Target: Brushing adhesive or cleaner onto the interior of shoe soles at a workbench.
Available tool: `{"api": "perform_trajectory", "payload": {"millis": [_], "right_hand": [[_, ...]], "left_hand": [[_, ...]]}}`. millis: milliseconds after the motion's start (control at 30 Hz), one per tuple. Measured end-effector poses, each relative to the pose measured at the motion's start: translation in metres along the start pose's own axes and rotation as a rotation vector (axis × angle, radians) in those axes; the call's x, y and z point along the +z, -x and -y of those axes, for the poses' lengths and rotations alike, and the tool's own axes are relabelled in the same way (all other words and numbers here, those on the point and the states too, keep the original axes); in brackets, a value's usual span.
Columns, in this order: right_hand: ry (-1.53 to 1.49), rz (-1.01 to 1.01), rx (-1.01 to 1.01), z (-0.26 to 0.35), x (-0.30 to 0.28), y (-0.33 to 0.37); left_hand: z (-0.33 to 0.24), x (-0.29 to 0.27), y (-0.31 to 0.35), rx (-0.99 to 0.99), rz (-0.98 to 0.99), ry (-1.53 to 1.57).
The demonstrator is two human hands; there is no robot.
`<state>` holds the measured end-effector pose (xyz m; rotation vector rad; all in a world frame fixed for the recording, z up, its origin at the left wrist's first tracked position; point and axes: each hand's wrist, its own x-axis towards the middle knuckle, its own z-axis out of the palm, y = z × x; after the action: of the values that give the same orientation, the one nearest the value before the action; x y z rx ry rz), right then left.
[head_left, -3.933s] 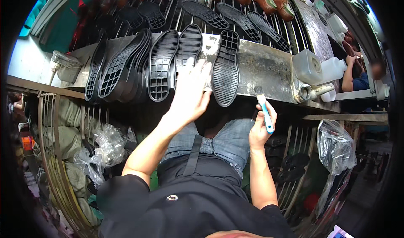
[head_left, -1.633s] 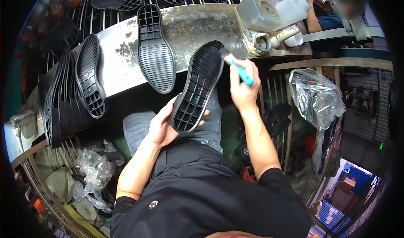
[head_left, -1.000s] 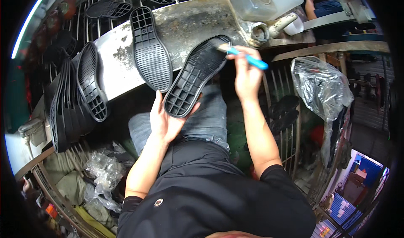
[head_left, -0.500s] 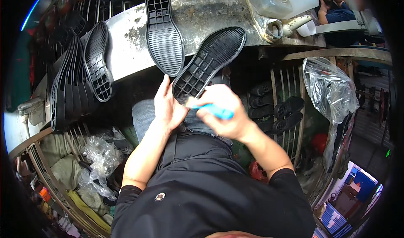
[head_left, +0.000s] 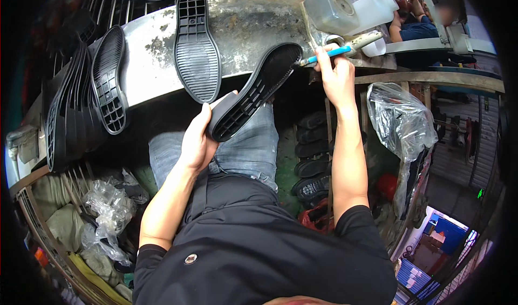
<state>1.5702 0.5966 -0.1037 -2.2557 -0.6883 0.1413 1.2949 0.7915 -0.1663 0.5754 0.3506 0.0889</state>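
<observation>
My left hand [head_left: 197, 143] is closed round the heel end of a black shoe sole [head_left: 253, 97], which is tilted with its gridded, ribbed side showing. Between the fingers of my right hand [head_left: 338, 78] is a brush with a blue handle [head_left: 333, 53]. Its tip meets the rim of the sole near the toe end. Just left of the held sole, a second shoe sole [head_left: 198, 51] lies on the worn metal bench top [head_left: 253, 24], ribbed side up. Another sole [head_left: 109, 78] rests at the bench's left edge.
A row of stacked soles [head_left: 67, 110] leans at far left. Cloudy plastic containers [head_left: 330, 9] and a pale-handled tool [head_left: 366, 39] are at the back right. Clear plastic bags [head_left: 402, 119] hang over a rack on the right. More soles [head_left: 313, 167] sit below the bench.
My right hand has moved the brush up and right, from the heel end to the toe end. The sole has been tilted in my left hand, and the view has shifted slightly.
</observation>
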Motion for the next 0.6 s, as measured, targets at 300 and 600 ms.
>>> {"api": "perform_trajectory", "payload": {"millis": [300,600], "right_hand": [[-0.237,-0.385,-0.189,0.007,0.059,0.013],[-0.273,-0.575,-0.127,-0.007,0.070,0.024]], "left_hand": [[-0.008,0.001,-0.003,-0.062,-0.004,0.119],[0.005,-0.006,0.000,-0.106,-0.030,0.246]]}}
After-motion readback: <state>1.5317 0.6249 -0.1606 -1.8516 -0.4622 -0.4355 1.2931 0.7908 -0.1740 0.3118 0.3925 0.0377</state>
